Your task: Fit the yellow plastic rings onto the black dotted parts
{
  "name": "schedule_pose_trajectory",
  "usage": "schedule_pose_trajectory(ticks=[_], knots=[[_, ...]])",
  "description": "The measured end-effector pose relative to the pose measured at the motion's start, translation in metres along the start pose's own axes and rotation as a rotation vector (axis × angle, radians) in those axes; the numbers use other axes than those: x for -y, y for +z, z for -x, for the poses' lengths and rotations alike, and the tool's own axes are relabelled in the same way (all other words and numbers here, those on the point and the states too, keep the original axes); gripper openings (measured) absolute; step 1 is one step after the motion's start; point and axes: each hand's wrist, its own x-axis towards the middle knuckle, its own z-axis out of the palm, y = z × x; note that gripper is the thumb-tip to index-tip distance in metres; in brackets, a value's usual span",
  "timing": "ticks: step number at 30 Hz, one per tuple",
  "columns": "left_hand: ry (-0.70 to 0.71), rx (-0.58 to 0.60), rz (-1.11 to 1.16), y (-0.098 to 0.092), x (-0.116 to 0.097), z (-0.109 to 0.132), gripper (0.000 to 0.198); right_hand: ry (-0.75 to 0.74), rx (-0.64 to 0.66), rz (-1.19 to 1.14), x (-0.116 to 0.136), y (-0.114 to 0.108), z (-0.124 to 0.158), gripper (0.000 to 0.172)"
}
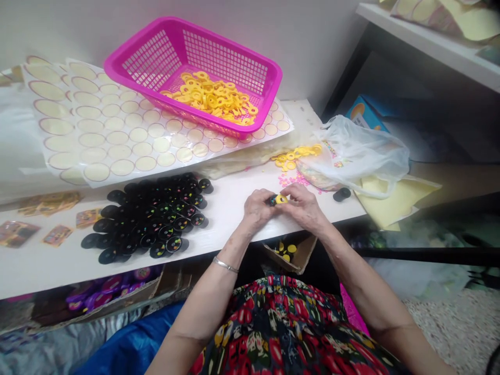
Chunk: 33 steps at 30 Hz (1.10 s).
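Near the table's front edge, my left hand (258, 209) is closed around a small black cup (273, 200), mostly hidden by the fingers. My right hand (303, 207) pinches a yellow ring-shaped plastic piece (281, 199) against the cup's end. Whether the two pieces are joined I cannot tell. Left of my hands stand many similar black cups (156, 213) in a tight group, with small coloured bits inside. Just beyond my fingers lie tiny pink pieces (294, 180) and a heap of yellow ring pieces (295, 156). One black cup (341, 195) lies apart at the right.
A pink basket (269, 99) holding yellow ring pieces (214, 96) rests on sheets of oval stickers (128, 135). A clear plastic bag (363, 151) lies to the right. Below the edge is a cardboard box (302, 256) with yellow and black pieces. Printed cards (58, 235) lie left.
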Motion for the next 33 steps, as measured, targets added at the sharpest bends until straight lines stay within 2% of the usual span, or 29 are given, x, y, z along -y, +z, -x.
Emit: schedule_pose_trajectory(ticks=[3,7,13,15,18,21,26,30,33], knots=[[0.000,0.007,-0.015,0.000,0.001,0.000,0.022,-0.043,0.060,0.098,0.010,0.003,-0.007,0.009],[0.001,0.018,-0.027,0.000,0.001,0.000,0.020,-0.042,0.104,0.187,0.014,0.006,-0.011,0.009],[-0.004,0.010,-0.034,-0.002,-0.002,0.000,0.018,0.001,0.125,0.193,0.012,0.008,-0.011,0.010],[0.025,0.013,0.048,-0.005,-0.001,0.002,0.019,0.012,0.125,0.199,0.011,0.010,-0.011,0.009],[0.003,-0.018,0.339,-0.010,0.003,0.004,0.027,0.027,0.114,0.178,0.011,0.012,-0.010,0.008],[-0.109,-0.052,0.586,-0.012,0.004,0.006,0.025,0.035,0.080,0.096,0.012,0.014,-0.008,0.009],[-0.151,-0.018,0.575,-0.009,-0.007,0.005,0.023,0.110,0.007,-0.152,0.007,0.016,-0.006,0.019],[-0.127,-0.020,0.522,-0.009,-0.009,0.004,0.022,0.316,-0.009,-0.428,0.003,0.016,-0.008,0.032],[-0.156,-0.014,0.532,-0.010,-0.008,0.004,0.022,0.477,-0.036,-0.483,0.001,0.020,-0.009,0.037]])
